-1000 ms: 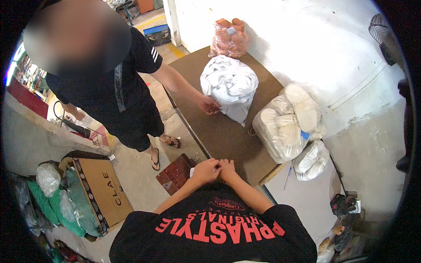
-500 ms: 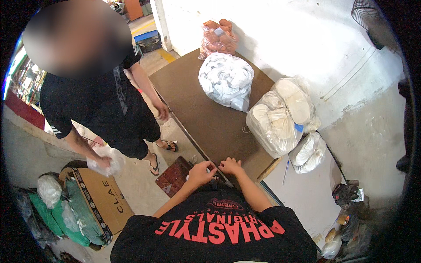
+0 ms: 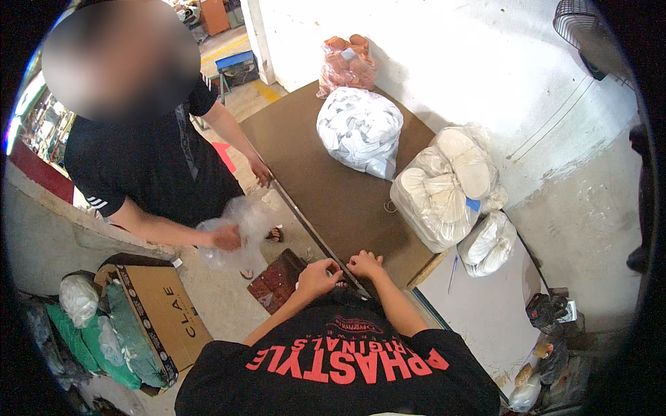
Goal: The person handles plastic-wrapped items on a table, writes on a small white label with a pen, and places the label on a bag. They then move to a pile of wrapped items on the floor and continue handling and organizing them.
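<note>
Both my hands are at the near corner of a brown-topped table (image 3: 333, 197). My left hand (image 3: 318, 276) is just off the table's left edge with its fingers curled in; whatever is between them, if anything, is hidden. Beside it, my right hand (image 3: 365, 265) rests on the tabletop by the edge, fingers bent and slightly apart, with nothing seen in it. Across the left edge stands a person in black, whose one hand (image 3: 261, 173) touches the table edge. The person's other hand (image 3: 227, 238) holds a crumpled clear plastic bag (image 3: 253, 216).
On the table are clear bags of orange pieces (image 3: 348, 64), white pieces (image 3: 361, 130) and cream pads (image 3: 444, 184). A smaller bag (image 3: 488, 244) and a blue pen (image 3: 453, 274) lie on a lower white surface. A cardboard box (image 3: 166, 315) with green sacks stands on the left floor.
The other person's hand with the clear plastic bag has swung up and right, toward the table. That person's other hand stays near the table edge. My hands have hardly moved.
</note>
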Demonstrator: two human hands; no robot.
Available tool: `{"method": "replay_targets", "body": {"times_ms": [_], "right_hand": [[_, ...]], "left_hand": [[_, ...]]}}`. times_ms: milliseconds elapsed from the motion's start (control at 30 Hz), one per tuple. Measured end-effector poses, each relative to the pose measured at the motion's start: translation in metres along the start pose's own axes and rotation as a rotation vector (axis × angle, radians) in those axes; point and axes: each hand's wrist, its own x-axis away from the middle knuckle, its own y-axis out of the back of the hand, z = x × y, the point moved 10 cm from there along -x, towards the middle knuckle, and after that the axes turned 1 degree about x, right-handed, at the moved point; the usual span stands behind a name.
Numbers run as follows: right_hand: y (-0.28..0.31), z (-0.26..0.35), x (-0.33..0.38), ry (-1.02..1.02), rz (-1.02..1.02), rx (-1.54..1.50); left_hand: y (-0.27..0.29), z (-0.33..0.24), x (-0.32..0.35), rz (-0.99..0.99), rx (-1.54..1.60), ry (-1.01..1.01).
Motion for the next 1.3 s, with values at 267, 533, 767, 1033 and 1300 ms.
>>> {"method": "replay_targets", "body": {"times_ms": [267,533,767,1033,1300], "right_hand": [[0.001,0.000,0.002,-0.024,0.017,-0.035],[0.001,-0.002,-0.001,-0.009,0.033,-0.033],[-0.004,-0.008,-0.009,0.039,-0.061,0.016],[-0.011,-0.081,-0.001,0.242,0.291,-0.761],[0.049,-0.311,0.090,-0.498,-0.094,-0.369]], "left_hand": [[0.002,0.010,0.003,-0.039,0.007,0.004],[-0.001,0.008,0.001,-0.066,0.020,-0.057],[-0.009,0.006,0.004,-0.056,0.045,-0.018],[-0.021,0.076,0.018,-0.122,0.093,0.228],[-0.085,0.285,0.099,-0.129,-0.086,0.629]]}}
